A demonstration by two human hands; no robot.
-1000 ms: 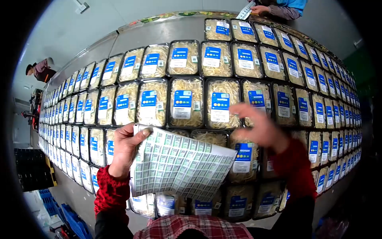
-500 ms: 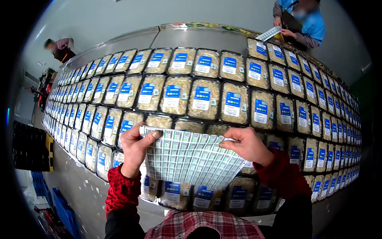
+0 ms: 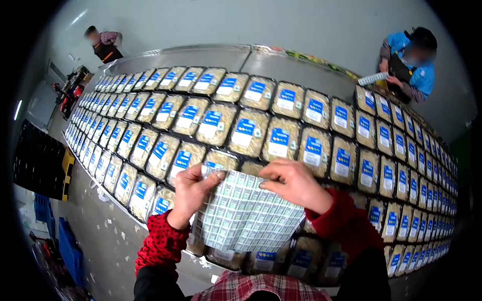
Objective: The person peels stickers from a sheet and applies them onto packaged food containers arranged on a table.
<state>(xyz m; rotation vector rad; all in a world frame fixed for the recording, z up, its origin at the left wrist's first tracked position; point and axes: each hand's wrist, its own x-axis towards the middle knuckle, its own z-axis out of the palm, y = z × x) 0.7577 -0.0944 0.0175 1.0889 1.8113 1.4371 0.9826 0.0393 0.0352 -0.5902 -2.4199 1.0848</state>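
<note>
Green-and-white sticker sheet (image 3: 251, 213): right at the centre now, hanging at a tilt between both hands, over the nearest rows of packs, its printed grid facing up.
Left hand (image 3: 191, 193): grasping the sheet by its upper left corner, thumb pressed flat on top.
Right hand (image 3: 296, 183): thumb and index finger pinching at the sheet's top edge; whether they have a single sticker, too small to tell!
Black trays (image 3: 245, 135): row upon row of them, pale strands inside, blue-and-white labels on top, curving around the sheet on both sides.
Metal worktop (image 3: 201, 59): carrying the lot, bare along the far edge.
Co-worker in blue (image 3: 422, 75): far right, holding a pale strip (image 3: 373, 79) over the trays.
Second co-worker (image 3: 106, 45): far left, beyond the worktop's end.
Blue pallet (image 3: 70, 251): on the floor, lower left.
</note>
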